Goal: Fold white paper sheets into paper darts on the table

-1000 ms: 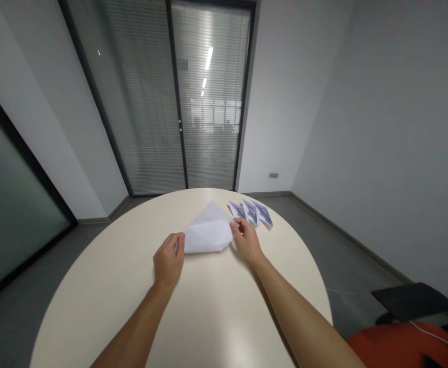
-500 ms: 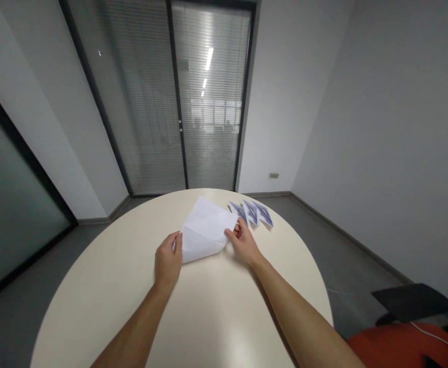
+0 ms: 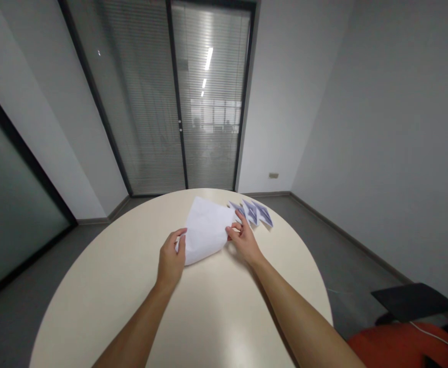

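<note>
A white sheet of paper (image 3: 208,227) is held between both hands over the far half of the round table, its near edge curving. My left hand (image 3: 172,255) pinches its left edge between thumb and fingers. At the right edge, my right hand (image 3: 244,236) grips the sheet with thumb and fingers, the index finger stretched along its upper right corner. Just beyond that hand lie several folded paper pieces (image 3: 251,212), white with bluish-grey faces, side by side in a row. The right hand and the sheet partly cover the leftmost of them.
The round cream table (image 3: 132,286) fills the lower middle. A red chair seat (image 3: 385,347) and a black armrest-like part (image 3: 413,300) stand at the lower right. Behind the table are a glass door with blinds (image 3: 212,128) and a wall socket (image 3: 273,175).
The sheet has turned and shifted slightly left at its far edge, and its crease lines show less. My left hand has moved a little right; the right index finger has lifted and straightened.
</note>
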### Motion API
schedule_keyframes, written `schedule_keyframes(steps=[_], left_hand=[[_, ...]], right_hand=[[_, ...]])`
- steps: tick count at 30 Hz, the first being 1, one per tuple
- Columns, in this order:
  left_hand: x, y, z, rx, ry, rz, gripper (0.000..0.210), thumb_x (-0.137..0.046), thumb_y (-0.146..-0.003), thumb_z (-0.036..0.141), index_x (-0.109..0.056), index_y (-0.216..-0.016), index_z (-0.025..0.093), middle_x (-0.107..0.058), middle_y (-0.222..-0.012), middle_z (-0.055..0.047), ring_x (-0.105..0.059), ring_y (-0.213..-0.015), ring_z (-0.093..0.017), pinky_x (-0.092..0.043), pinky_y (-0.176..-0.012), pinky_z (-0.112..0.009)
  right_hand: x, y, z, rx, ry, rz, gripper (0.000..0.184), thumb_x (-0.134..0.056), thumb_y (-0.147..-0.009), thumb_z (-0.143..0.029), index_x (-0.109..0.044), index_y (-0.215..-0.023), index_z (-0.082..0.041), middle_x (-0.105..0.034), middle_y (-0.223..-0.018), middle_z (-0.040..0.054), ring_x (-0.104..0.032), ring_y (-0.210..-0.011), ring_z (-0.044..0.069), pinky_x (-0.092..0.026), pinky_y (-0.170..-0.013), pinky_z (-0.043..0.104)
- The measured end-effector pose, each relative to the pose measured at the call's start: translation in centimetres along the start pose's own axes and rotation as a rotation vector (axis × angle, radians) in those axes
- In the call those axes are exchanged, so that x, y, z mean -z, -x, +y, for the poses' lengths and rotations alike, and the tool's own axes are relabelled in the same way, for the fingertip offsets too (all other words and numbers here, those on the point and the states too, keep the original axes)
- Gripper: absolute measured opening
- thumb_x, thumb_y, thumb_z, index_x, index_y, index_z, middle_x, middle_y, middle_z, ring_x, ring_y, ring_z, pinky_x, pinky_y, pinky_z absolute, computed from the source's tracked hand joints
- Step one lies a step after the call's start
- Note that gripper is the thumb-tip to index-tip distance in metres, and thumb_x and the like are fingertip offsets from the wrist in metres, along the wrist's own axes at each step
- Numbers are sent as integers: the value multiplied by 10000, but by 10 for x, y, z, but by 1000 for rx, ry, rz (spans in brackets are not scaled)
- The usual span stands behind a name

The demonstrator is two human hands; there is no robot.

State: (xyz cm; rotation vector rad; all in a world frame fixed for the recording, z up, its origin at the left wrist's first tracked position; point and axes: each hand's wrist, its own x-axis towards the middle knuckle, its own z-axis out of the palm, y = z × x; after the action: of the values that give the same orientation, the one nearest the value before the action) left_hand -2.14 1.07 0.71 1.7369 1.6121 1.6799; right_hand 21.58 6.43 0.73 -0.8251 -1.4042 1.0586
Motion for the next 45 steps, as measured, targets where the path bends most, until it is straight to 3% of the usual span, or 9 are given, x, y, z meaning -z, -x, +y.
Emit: schedule_keyframes(steps=[8, 14, 18, 22, 27, 31, 35, 38, 45], left_hand=[[3, 0, 6, -85, -65, -2, 324, -455, -997, 343, -677, -1169, 182, -712, -1190, -100, -649, -1140, -232, -495, -1008, -373], [8, 4, 13, 42, -147, -115, 367, -438, -993, 392, -707, -1152, 199, -760, -1118, -79, -704, -937, -220, -531, -815, -329], [10, 2, 14, 122, -293, -161, 350, -411, -997, 371, -731, -1022, 233, -775, -1014, -52, -708, -905, -231, -533, -783, -342], [4, 2, 7, -97, -310, -228, 303, -449, -968, 299, -729, -1046, 213, -744, -1113, -80, -682, -1050, -236, -538, -951, -400], [-5, 13, -3, -228, -352, -504, 379, -486, -948, 227, -703, -1259, 219, -616, -1445, -104, -549, -1358, -259, -369, -1193, -515], [-7, 19, -3, -179, -488, -580, 381, -486, -994, 310, -682, -1315, 253, -586, -1487, -95, -514, -1398, -290, -298, -1206, -585], [-6, 17, 3, -214, -601, -527, 375, -476, -998, 288, -701, -1296, 253, -634, -1427, -111, -557, -1334, -293, -341, -1167, -548], [-6, 16, 5, -245, -674, -476, 374, -483, -1002, 321, -706, -1293, 247, -657, -1383, -130, -581, -1276, -308, -371, -1126, -529], [-4, 17, 4, -236, -796, -423, 398, -471, -1008, 347, -695, -1315, 229, -661, -1353, -148, -592, -1210, -322, -406, -1071, -496]], right_hand=[[-3, 3, 3, -45, -7, -41, 837, -714, -856, -371, -273, -1563, -297, -599, -905, -10, -599, -711, 145, -538, -719, 334], [4, 0, 16, -56, 79, -15, 722, -628, -880, -329, -318, -1529, -271, -605, -988, 26, -551, -664, 132, -499, -617, 297], [9, -2, 22, -56, 203, -41, 625, -590, -889, -281, -398, -1480, -215, -624, -1115, 82, -603, -777, 145, -526, -713, 312], [10, 0, 21, -57, 385, -87, 613, -572, -895, -212, -411, -1486, -195, -643, -1246, 136, -636, -804, 147, -531, -833, 360], [8, 3, 14, -78, 519, -65, 715, -636, -854, -194, -387, -1524, -213, -618, -1377, 163, -576, -647, 107, -542, -799, 372], [5, 6, 4, 57, 604, -109, 614, -709, -814, -238, -560, -1407, -188, -591, -1420, 165, -669, -954, 217, -534, -941, 442], [1, 11, -6, 218, 702, -340, 381, -703, -878, -314, -711, -1242, -202, -673, -1333, 143, -590, -1279, 286, -403, -1139, 491], [-2, 15, -10, 200, 801, -479, 366, -656, -932, -374, -706, -1272, -247, -635, -1406, 139, -547, -1349, 310, -298, -1187, 589], [1, 16, -19, 79, 853, -527, 544, -668, -905, -566, -670, -1352, -256, -531, -1514, 179, -410, -1453, 394, -173, -1179, 703]])
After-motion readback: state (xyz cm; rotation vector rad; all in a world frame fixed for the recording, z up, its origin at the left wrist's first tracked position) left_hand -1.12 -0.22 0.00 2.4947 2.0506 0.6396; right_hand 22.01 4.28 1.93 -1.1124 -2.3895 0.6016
